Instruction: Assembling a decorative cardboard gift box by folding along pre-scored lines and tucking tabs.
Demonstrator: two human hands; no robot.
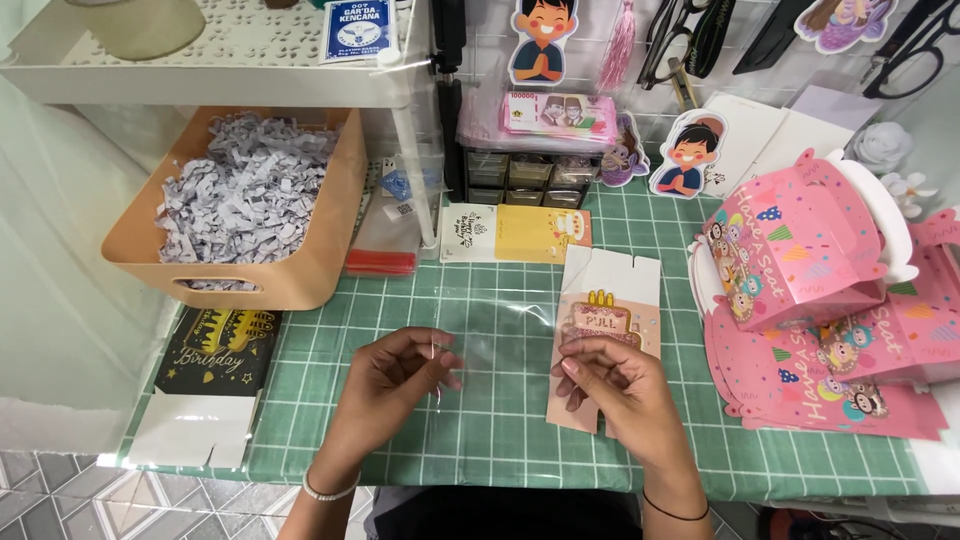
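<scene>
From the head view, you look to be midway through handling a clear plastic sheet (495,345), stretched between your two hands over the green grid mat (500,430) at lower centre of the frame; the film is hard to trace, but its glare shows between the hands. Your left hand (395,375), lower centre-left, has its fingers curled in and pinching the sheet's left edge between thumb and fingertips, closed on it rather than spread. Your right hand (610,385), lower centre-right, is likewise curled, fingertips pinched together on the sheet's right edge, and it lies over the lower part of the pink cake card (605,310), which rests flat on the mat just right of centre; whether the fingers also grip that card I cannot tell. Judging from this, the next move calls for keeping the film taut and squared to the card, since it is thin and slippery. At the right edge sits a pile of pink party boxes (810,290); upper left, a tan bin of shredded paper (240,200); lower left, a black birthday card (215,350)
</scene>
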